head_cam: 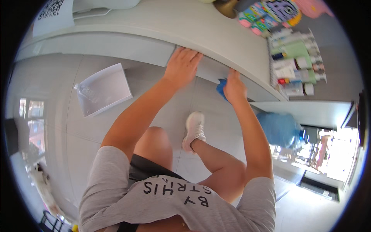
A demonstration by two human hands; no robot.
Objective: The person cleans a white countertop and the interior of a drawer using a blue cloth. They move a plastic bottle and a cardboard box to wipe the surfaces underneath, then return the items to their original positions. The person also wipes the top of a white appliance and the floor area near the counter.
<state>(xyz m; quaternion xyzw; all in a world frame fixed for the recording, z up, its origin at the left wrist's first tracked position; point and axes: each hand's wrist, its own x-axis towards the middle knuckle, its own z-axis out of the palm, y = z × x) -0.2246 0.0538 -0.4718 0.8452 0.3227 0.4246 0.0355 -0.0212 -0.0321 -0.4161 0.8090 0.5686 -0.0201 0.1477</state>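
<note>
Ahead of me runs a white cabinet with a pale top (162, 20) and flat drawer fronts along its edge. My left hand (184, 65) rests on a drawer front (211, 68), its fingertips at the seam just beneath the cabinet top. A crumpled blue cloth (221, 88) is in my right hand (235, 87), whose fingers reach up to the same edge farther right. The fingertips of both hands are partly hidden at that edge.
On the floor at left lies an open white box (108, 90) with a clear plastic bottle (86, 90) in it. Toiletry bottles (295, 63) and a colourful plush toy (272, 16) stand on top. A large blue water jug (279, 130) is at right, a white animal (45, 188) at lower left.
</note>
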